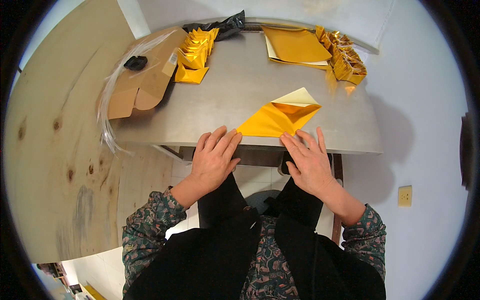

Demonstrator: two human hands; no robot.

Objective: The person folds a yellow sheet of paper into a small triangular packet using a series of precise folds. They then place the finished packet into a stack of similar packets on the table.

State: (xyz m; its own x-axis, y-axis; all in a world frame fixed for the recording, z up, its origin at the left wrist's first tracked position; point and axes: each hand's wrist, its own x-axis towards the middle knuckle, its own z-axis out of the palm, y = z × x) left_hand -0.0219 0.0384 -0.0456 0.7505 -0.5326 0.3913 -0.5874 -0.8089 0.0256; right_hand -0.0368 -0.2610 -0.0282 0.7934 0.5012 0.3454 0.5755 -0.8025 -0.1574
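Observation:
A sheet of gold foil paper (265, 121), pale cream on its back, lies partly folded near the front edge of the grey table. One cream corner points away from me, and a raised fold stands on its right part. My left hand (214, 155) presses its fingertips on the sheet's left tip, fingers stretched out. My right hand (309, 159) rests its fingertips on the near edge at the right, fingers spread. Neither hand grips anything.
At the back right lie a stack of gold sheets (297, 45) and a pile of folded gold pieces (347, 60). More folded gold pieces (195, 55) stand at the back left, beside a cardboard box (145, 80) with clear strands (107, 105) and a black plastic bag (227, 26).

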